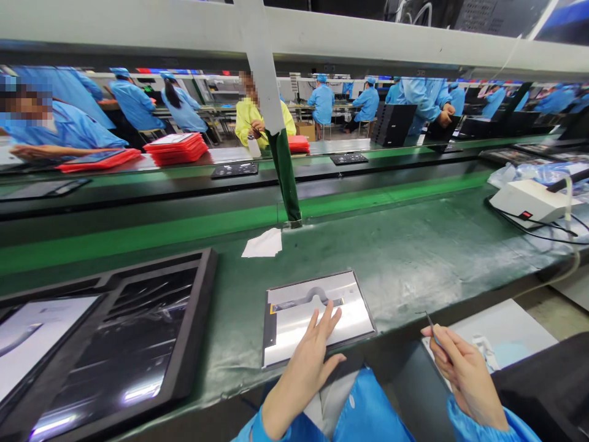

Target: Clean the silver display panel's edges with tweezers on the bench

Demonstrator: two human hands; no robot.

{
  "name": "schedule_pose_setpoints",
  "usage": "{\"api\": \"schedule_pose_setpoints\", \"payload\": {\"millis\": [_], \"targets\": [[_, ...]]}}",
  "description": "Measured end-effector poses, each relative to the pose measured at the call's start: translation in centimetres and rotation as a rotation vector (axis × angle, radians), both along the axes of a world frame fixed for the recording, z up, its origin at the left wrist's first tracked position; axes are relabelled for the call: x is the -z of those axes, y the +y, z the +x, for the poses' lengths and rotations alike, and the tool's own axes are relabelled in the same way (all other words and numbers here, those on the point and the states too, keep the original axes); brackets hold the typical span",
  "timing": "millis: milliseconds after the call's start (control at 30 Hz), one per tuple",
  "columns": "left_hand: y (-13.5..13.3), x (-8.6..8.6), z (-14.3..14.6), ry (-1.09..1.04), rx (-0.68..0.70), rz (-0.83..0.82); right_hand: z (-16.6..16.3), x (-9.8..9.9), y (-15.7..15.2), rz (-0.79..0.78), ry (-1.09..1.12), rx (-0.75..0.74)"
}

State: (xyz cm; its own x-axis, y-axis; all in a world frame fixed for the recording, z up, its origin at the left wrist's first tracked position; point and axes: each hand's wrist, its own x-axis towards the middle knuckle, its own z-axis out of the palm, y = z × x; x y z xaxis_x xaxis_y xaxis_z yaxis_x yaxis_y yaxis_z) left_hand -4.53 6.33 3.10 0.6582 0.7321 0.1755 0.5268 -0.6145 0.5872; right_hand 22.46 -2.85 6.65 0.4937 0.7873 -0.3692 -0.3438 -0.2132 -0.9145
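A flat silver panel (294, 301) with a black edge lies on the green bench in front of me. My left hand (307, 356) rests flat on its lower middle, fingers stretched out and apart. My right hand (462, 367) hovers off the bench edge to the right, fingers pinched on thin tweezers (429, 320) that point up and left. Both arms wear blue sleeves.
A black tray (151, 344) with dark panels sits at the left. A white cloth (263, 244) lies by a green post (284, 178). A white device (529, 200) with cables stands at the right. Across the green belt (138, 236), workers in blue and yellow sit beside red stacks (177, 148).
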Motion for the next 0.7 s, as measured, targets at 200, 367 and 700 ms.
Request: {"api": "schedule_pose_setpoints", "payload": {"millis": [200,367,700], "targets": [[0.1,0.2,0.0,-0.001,0.011,-0.029,0.1,-0.8,0.3,0.002,-0.042,0.069],[0.1,0.5,-0.1,0.003,0.005,-0.017,0.5,-0.9,0.3,0.010,-0.023,0.090],[0.0,0.5,-0.1,0.017,-0.011,-0.051,1.6,-1.1,0.1,0.018,-0.022,0.154]]}}
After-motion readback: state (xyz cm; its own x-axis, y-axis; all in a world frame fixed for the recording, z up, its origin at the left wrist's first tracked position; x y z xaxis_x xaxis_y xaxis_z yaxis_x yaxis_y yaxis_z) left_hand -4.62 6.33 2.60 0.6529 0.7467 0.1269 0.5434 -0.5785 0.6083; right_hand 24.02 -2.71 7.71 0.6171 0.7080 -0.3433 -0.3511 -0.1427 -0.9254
